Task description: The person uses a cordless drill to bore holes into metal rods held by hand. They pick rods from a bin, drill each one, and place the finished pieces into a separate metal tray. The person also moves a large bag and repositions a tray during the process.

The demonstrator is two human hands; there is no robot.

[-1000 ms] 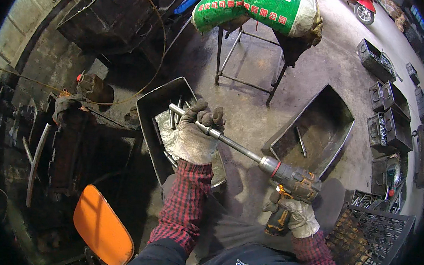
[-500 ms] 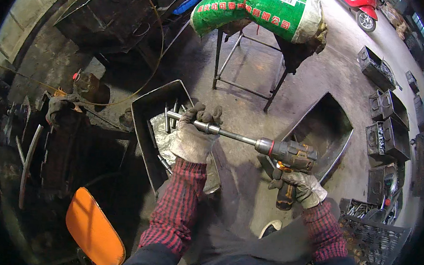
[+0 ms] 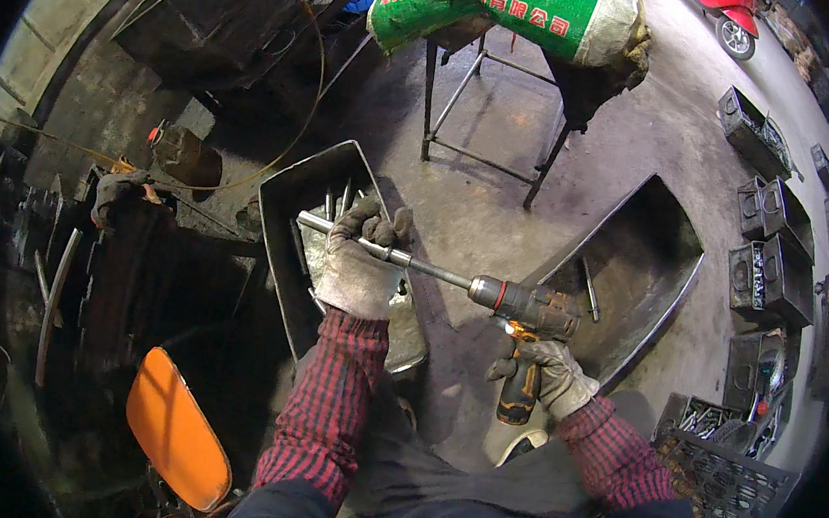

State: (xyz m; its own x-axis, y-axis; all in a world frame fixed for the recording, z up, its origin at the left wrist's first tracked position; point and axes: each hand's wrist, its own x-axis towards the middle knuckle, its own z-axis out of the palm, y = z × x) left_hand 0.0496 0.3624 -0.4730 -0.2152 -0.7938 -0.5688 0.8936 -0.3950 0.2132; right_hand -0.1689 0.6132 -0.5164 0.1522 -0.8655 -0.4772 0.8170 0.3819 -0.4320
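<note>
— Nearest the body, at about five o'clock, what is the right hand [image 3: 553,375] doing?

— Gloved, with a red plaid sleeve behind it, it is clamped on the grip of a cordless drill [image 3: 524,350]. The drill's grip points down toward the person and its body lies level above the glove.

— And out of the drill's nose?

— A long metal rod [image 3: 391,253] runs from the chuck toward ten o'clock, nearly level, tilting slightly upward at its far end.

— Where is the left hand [image 3: 361,260]?

— At the centre, also gloved, closed around that rod near its far end, fingers curled over the top. It sits above a grey metal bin [image 3: 287,205].

— What is in the bin?

— Several metal rods stand or lean inside it, behind the glove. I cannot tell their number.

— Anything beside the person?

— An orange chair seat [image 3: 177,430] at seven o'clock, and a black plastic crate [image 3: 732,489] at four o'clock.

— Further out?

— A second, emptier metal bin [image 3: 643,267] lies at three o'clock on the concrete floor [image 3: 477,206]. At twelve o'clock a green sack [image 3: 512,4] rests on a metal-framed stand [image 3: 490,109].
</note>
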